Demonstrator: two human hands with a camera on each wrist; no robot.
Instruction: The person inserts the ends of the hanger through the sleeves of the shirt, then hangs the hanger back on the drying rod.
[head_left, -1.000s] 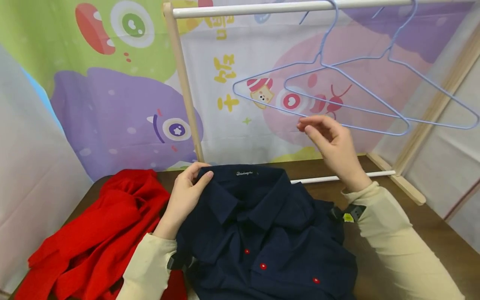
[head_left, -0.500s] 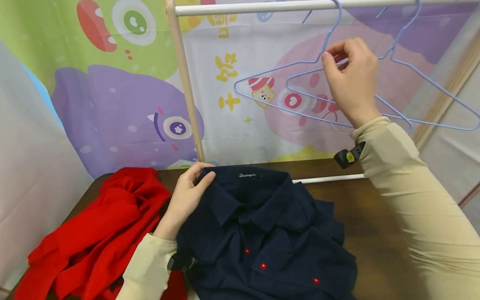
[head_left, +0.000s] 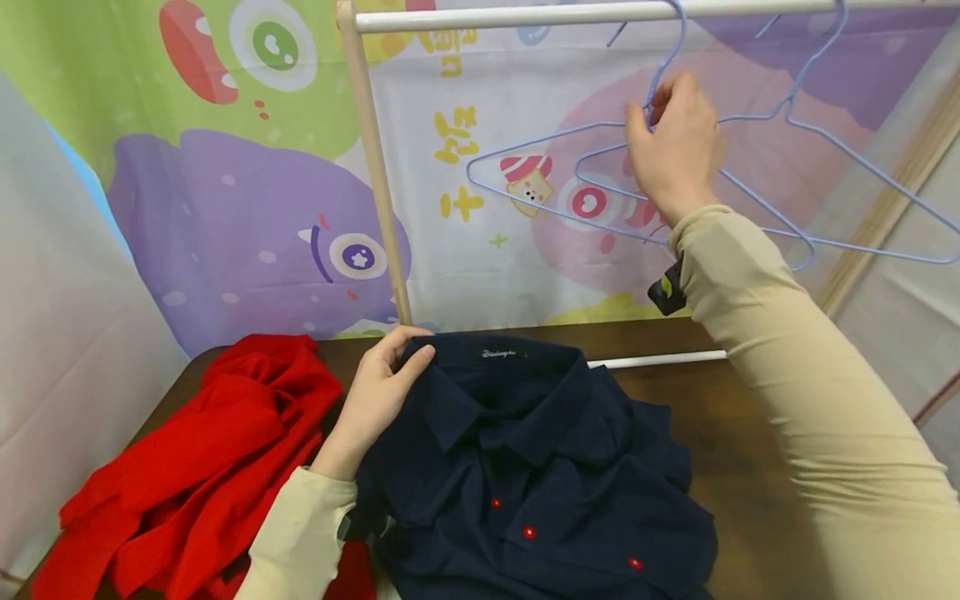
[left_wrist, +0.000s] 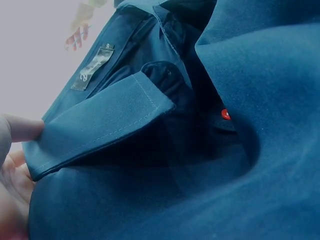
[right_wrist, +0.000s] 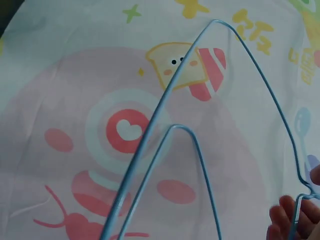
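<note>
My left hand [head_left: 378, 396] pinches the navy shirt [head_left: 600, 492] at the left end of its collar, thumb on the outside. The shirt lies front up, with red buttons and a label inside the neck. In the left wrist view the thumb presses on the collar [left_wrist: 100, 120]. My right hand [head_left: 678, 146] is raised to the rail, thumb and curled fingers around the neck of the nearer blue wire hanger [head_left: 540, 133]. That hanger's hook is still over the rail. Its neck passes between thumb and fingers in the right wrist view, where the hand [right_wrist: 287, 222] is partly cut off.
A second blue hanger [head_left: 873, 150] hangs at the right on the white rail [head_left: 487, 17] of a wooden-framed rack. To the left a crumpled red garment [head_left: 202, 442] lies on the dark brown table [head_left: 738, 467]. A printed cartoon curtain [head_left: 247, 225] hangs behind.
My right hand has risen from below the hangers to the nearer hanger's neck, then shifted slightly left, its fingers closing round it. My left hand stays on the collar.
</note>
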